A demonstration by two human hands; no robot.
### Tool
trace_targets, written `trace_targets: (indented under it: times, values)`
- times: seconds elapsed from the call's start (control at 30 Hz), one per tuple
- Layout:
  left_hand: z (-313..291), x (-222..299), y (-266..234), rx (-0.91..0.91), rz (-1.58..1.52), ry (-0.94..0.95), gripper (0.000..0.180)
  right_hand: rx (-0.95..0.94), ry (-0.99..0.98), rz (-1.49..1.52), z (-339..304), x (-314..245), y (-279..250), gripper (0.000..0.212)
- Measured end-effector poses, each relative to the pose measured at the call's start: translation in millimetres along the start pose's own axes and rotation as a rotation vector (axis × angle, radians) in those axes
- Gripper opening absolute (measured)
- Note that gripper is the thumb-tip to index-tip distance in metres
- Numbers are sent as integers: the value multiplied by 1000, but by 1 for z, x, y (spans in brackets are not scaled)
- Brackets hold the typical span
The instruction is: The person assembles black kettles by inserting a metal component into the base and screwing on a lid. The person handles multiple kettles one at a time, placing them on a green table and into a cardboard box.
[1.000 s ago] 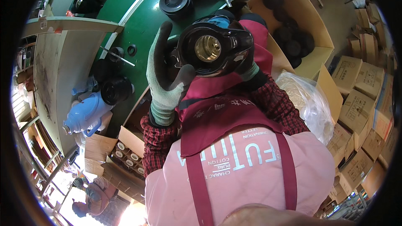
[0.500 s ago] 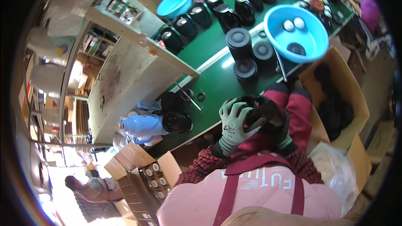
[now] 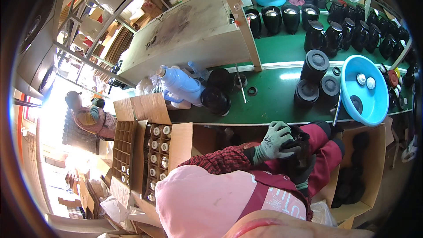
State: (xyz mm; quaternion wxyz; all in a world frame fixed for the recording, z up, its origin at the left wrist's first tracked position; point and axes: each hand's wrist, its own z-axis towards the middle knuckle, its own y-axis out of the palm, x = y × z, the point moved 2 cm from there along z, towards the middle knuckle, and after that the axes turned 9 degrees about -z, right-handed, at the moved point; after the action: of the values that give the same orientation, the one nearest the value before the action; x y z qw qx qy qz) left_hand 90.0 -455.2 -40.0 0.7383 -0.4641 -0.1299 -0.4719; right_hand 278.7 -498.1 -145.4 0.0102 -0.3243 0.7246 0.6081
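In my lap is a dark, glossy black rounded vessel [image 3: 301, 144]; its exact kind cannot be made out. My left hand [image 3: 276, 142], in a pale green work glove, curls over its near left side with the fingers bent onto it. Lower down, my right hand [image 3: 305, 175], gloved too, presses against the vessel's underside and is mostly hidden by it. Beyond my knees, black lidded canisters [image 3: 316, 66] stand together on the green bench [image 3: 277, 94]. To their right a light blue basin [image 3: 368, 105] holds two white caps and a dark disc.
An open carton of black parts [image 3: 370, 180] stands right of my legs. On the left is a divided carton [image 3: 181, 143] of silver-topped bottles. A blue thermos flask [image 3: 183, 83] lies on the bench; black jugs [image 3: 315, 37] line its far side. Another person [image 3: 90, 117] is far left.
My view has swung left and tilted, so the bench and basin appear farther right. Both hands remain on the black vessel in my lap.
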Motion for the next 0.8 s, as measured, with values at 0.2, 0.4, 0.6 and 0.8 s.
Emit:
trace_targets:
  times: [0.2,0.4,0.6,0.8]
  values:
    - [7,10,0,-46,-1,119,44,167,-417,-1191,-4,19,-56,69]
    - [5,29,6,-95,-28,125,48,76,-245,-646,-11,19,-82,65]
    - [-4,21,15,-109,-33,47,48,-62,-161,-261,1,24,-96,50]
    - [0,19,17,-107,-9,111,44,-10,-55,-50,8,24,-94,55]
